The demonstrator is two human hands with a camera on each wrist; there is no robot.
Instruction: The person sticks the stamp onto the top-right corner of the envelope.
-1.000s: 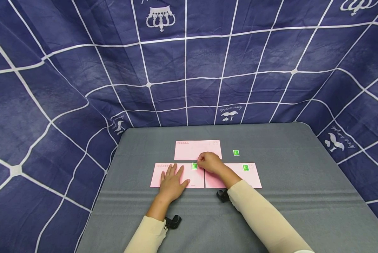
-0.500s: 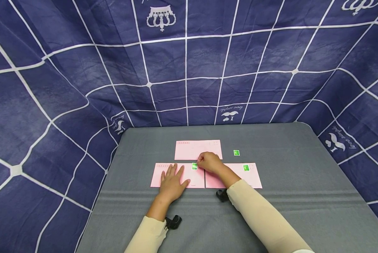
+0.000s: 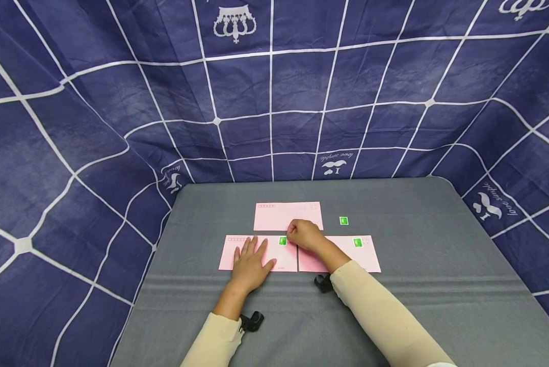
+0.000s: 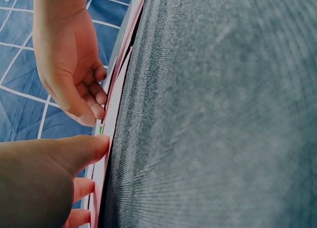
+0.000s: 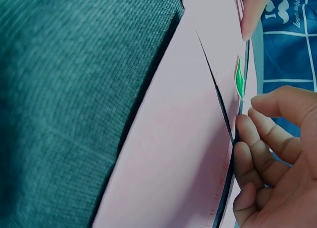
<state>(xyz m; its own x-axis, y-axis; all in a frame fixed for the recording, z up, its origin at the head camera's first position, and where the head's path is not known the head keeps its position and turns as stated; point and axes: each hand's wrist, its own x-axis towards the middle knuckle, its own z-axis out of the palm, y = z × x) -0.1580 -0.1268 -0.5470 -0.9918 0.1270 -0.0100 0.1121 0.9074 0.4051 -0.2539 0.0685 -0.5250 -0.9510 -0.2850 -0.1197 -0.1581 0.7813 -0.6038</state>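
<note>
- Only the head view seems to have shifted, tipping very slightly since half a second ago; both hands and all the paper pieces keep their places.
- Left hand [image 3: 249, 267] rests on the left envelope [image 3: 283, 261], palm down, fingers spread wide and gripping nothing.
- Right hand [image 3: 305, 235] is at the left envelope's upper right corner, fingers curled in and thumb close to the forefinger; I cannot tell whether they pinch anything.
- Green stamp [image 3: 282, 240] sits on the left envelope near that corner, just beside the right fingertips; whether they touch it is unclear.
- Right envelope [image 3: 363, 259] lies just right of the left envelope, a narrow gap between, with a second stamp [image 3: 358, 242] near its upper right corner.
- Far envelope [image 3: 281, 215], also pink, lies just beyond the left envelope, a little to the right.
- Loose stamp [image 3: 344, 220] lies on the grey table [image 3: 421, 229], beyond the left envelope and well to its right.
- Blue curtain [image 3: 237, 86] with white lines hangs well beyond the left envelope.
</note>
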